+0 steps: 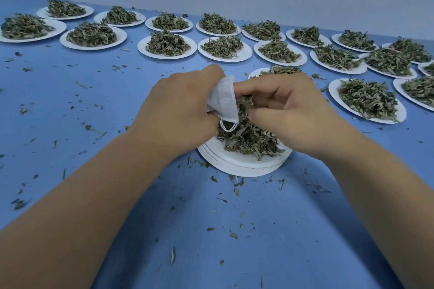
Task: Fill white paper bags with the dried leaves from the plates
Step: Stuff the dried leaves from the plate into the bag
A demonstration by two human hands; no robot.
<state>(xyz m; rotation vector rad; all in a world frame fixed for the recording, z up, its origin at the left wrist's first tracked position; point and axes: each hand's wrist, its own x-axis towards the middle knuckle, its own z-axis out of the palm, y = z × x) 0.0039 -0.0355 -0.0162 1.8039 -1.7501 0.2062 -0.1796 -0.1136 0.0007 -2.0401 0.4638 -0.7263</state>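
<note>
My left hand point(180, 110) grips a small white paper bag point(223, 101) with a drawstring loop hanging under it, held over a stack of white paper plates point(244, 164). A heap of dried green leaves point(246, 136) lies on the top plate. My right hand point(288, 110) pinches a bunch of those leaves at the bag's mouth, fingers curled around them. Part of the bag is hidden behind my left fingers.
Several white plates heaped with dried leaves stand in rows across the back of the blue table point(70, 105), such as a plate point(366, 101) at the right and another plate point(166, 46) beyond my hands. Loose leaf crumbs are scattered over the tabletop.
</note>
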